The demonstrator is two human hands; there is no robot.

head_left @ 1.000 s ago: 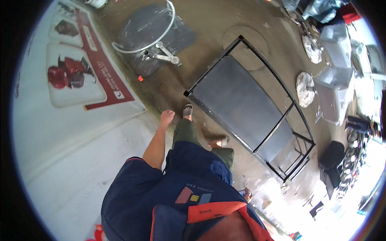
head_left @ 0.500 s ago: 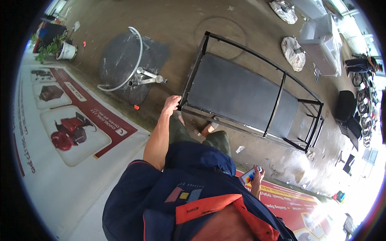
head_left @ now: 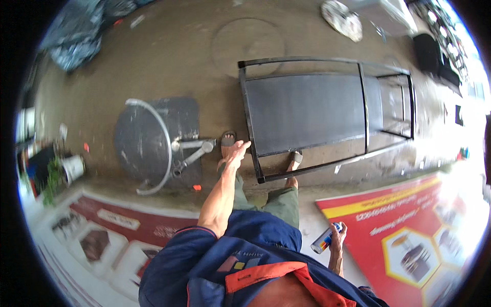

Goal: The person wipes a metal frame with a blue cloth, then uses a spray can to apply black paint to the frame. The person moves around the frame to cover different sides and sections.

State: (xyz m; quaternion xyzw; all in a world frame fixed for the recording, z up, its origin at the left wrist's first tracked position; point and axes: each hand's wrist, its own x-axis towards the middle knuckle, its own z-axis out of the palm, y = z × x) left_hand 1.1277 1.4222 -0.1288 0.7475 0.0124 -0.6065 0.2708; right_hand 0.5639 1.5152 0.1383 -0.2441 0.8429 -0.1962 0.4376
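My left hand [head_left: 237,154] reaches forward with its fingers loosely stretched out. Its fingertips meet the left end bar of a long black metal frame [head_left: 365,107]; they do not look wrapped around it. A flat dark panel [head_left: 307,112] lies within the frame's outline. Low on my right side, my right hand [head_left: 337,238] is closed around a blue and silver spray can [head_left: 321,242], held tilted. To the left of my left hand, a curved grey metal tube [head_left: 164,134] and a welded tube bracket [head_left: 194,148] rest on a dark board [head_left: 148,128].
Printed banners, one a red panel [head_left: 378,210], flank me on both sides. Dark plastic-wrapped bundles [head_left: 76,41] sit at the far left. A potted plant [head_left: 71,169] stands at the left, a white bag [head_left: 341,20] and a black chair [head_left: 432,59] at the far right.
My view has turned, so the frame now lies more level across it. My left hand has gone from the frame's near corner to partway along its end bar. The can remains in my right hand.
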